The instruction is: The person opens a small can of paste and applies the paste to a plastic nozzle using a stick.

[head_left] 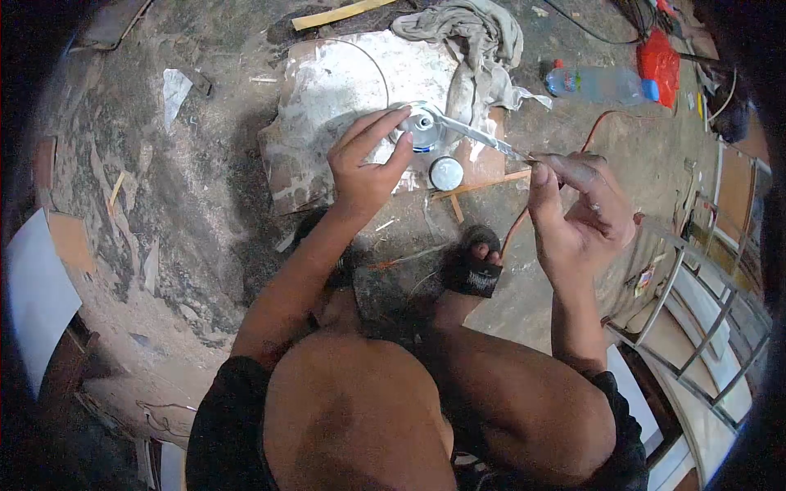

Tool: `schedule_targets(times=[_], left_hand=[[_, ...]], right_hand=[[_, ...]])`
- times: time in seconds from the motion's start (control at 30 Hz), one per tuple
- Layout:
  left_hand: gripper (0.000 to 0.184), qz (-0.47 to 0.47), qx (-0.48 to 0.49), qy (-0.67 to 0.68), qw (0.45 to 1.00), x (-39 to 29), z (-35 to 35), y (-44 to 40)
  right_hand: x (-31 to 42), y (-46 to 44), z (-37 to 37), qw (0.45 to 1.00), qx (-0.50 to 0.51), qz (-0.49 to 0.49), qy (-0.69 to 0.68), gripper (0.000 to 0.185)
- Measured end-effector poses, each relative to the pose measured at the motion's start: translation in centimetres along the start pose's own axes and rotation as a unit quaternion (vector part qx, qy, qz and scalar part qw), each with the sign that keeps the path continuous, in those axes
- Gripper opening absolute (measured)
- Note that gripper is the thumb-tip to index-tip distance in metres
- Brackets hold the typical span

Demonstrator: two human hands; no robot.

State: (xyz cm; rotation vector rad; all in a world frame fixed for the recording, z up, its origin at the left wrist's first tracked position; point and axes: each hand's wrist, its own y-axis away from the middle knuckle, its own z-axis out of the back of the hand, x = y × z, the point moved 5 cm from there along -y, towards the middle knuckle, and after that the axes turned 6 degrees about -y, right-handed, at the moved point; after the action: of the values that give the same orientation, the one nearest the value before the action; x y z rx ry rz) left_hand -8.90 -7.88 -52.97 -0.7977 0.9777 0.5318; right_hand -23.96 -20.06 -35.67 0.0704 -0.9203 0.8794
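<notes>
My left hand (pixel 368 155) rests its fingers and thumb on the near left side of a round, shiny can (pixel 420 137). In my right hand (pixel 577 200), thumb and fingers pinch the end of a thin, flat strip (pixel 491 141) coated whitish-grey. The strip's other end reaches the can's rim. Just below the can lies a small round silver lid (pixel 446 173). Both stand on or beside a paint-stained white board (pixel 315 106) on the floor.
A grey rag (pixel 483 41) lies on the board's upper right. Farther right are a plastic bottle (pixel 602 84) with a blue cap and a red bag (pixel 660 65). An orange cable (pixel 596 127) crosses the floor. A metal frame (pixel 684 327) stands at the right; wood strips lie around.
</notes>
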Motion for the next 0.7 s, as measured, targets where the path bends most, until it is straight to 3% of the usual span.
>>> schedule_targets(times=[0.7], left_hand=[[0.034, 0.010, 0.012, 0.029, 0.999, -1.8, 0.5, -0.6]], right_hand=[[-0.9, 0.0, -0.7, 0.999, -0.029, 0.037, -0.017, 0.012]])
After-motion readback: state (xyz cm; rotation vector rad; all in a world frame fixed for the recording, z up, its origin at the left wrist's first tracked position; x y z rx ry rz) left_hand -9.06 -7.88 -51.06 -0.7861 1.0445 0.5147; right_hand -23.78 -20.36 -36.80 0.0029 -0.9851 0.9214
